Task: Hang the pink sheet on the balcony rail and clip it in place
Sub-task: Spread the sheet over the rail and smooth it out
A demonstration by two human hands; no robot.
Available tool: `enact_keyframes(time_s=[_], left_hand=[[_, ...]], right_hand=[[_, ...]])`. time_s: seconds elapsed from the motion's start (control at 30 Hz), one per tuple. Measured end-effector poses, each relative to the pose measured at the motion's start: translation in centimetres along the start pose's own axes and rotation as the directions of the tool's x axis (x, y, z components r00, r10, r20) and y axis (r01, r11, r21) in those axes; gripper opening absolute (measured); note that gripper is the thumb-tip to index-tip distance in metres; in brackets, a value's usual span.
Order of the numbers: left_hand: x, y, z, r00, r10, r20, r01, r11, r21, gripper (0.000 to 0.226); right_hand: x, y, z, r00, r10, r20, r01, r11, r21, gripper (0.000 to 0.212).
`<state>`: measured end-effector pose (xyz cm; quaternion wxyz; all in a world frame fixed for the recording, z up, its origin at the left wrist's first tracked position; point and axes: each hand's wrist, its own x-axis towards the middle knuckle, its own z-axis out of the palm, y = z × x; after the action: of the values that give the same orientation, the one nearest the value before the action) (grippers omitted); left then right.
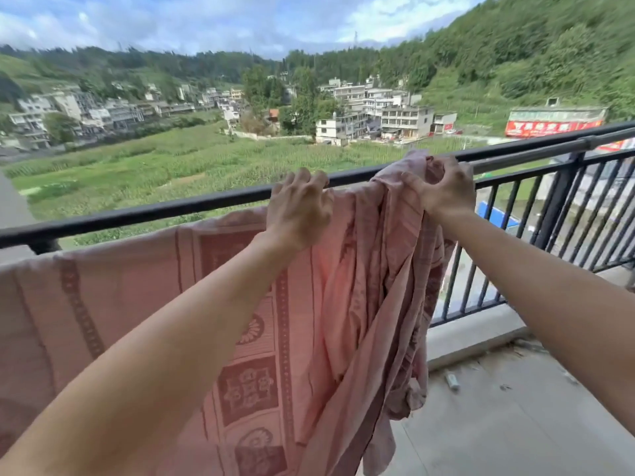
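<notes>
Sheet, pink [144,297], woven border and floral panels: draped over the black balcony rail [137,214], hanging on the near side toward the floor. Spread flat along the rail on the left portion; bunched into heavy vertical folds on the right portion.

Left hand [299,211]: on the rail top, fingers curled over the sheet's upper edge, pinning cloth to rail just left of the bunched folds.

Right hand [446,190]: fingers closed on a gathered wad of the sheet at the rail top, at the right end of the hung cloth.

Rail, long axis: runs left to right across the view, rising slightly to the right in frame. Bare rail continues to the right of the right hand; a second grey bar [536,152] lies just behind it there.

Governing relation: the unspread cloth sits directly under and in the right hand's grip, and free rail lies further right along the same axis. Judgement: the right hand is the nearer one to carry the wad rightward along the rail, with the left hand serving as the anchor.

Clips: none visible. Clipping step not yet done.

Balcony floor [515,424]: concrete, small litter near the kerb.
</notes>
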<state>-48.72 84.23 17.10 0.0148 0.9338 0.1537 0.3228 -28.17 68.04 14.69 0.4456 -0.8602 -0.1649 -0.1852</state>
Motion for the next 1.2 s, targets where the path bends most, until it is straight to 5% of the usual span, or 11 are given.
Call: enact_keyframes(time_s=[0.1, 0.2, 0.37, 0.47, 0.6, 0.67, 0.77, 0.83, 0.93, 1.1, 1.2], left_hand=[[2.1, 1.6, 3.1, 0.988, -0.075, 0.136, 0.063, 0.994, 0.091, 0.04], [2.0, 1.1, 4.4, 0.991, -0.087, 0.103, 0.052, 0.951, 0.306, 0.047], [0.1, 0.0, 4.0, 0.994, -0.104, 0.017, 0.091, 0.927, 0.363, 0.047], [-1.1, -0.7, 3.2, 0.991, -0.135, -0.009, 0.128, 0.914, 0.386, 0.046], [-1.5, -1.4, 2.0, 0.975, -0.221, 0.01, 0.201, 0.901, 0.386, 0.045], [-1.8, -2.1, 1.2, 0.967, -0.253, 0.041, 0.219, 0.901, 0.374, 0.046], [-2.5, -3.0, -0.4, 0.956, -0.284, 0.069, 0.242, 0.901, 0.361, 0.046], [-3.2, -3.6, -1.3, 0.953, -0.291, 0.082, 0.243, 0.899, 0.364, 0.046], [-4.5, -4.7, -3.5, 0.948, -0.3, 0.101, 0.245, 0.897, 0.368, 0.047], [-6.5, -6.6, -5.8, 0.954, -0.284, 0.097, 0.231, 0.901, 0.366, 0.042], [-7.2, -7.6, -6.5, 0.959, -0.271, 0.081, 0.222, 0.897, 0.383, 0.041]], right_hand=[[1.2, 1.1, -0.5, 0.997, 0.074, 0.0, -0.073, 0.989, 0.127, 0.047], [2.3, 0.9, -1.7, 0.991, 0.018, 0.131, -0.059, 0.947, 0.317, 0.02], [1.8, 4.2, -6.4, 0.996, -0.056, -0.069, 0.084, 0.857, 0.509, 0.018], [-2.1, 9.5, -7.8, 0.985, -0.161, -0.061, 0.172, 0.878, 0.447, 0.016], [-3.9, 13.1, -6.5, 0.905, -0.202, 0.373, 0.187, 0.979, 0.078, 0.019], [-2.6, 10.3, -6.4, 0.931, -0.222, 0.291, 0.226, 0.974, 0.021, 0.014], [-1.0, 2.4, -7.0, 0.912, -0.407, 0.048, 0.403, 0.912, 0.081, 0.055], [-0.8, -2.8, -6.7, 0.813, -0.538, 0.224, 0.551, 0.834, 0.004, 0.07], [-1.5, -7.5, -4.5, 0.685, -0.582, 0.438, 0.668, 0.741, -0.061, 0.022], [4.2, -8.7, -6.2, 0.949, -0.312, 0.046, 0.315, 0.942, -0.117, 0.016], [7.4, -6.1, -8.4, 0.993, 0.001, -0.119, -0.017, 0.99, -0.137, 0.033]])
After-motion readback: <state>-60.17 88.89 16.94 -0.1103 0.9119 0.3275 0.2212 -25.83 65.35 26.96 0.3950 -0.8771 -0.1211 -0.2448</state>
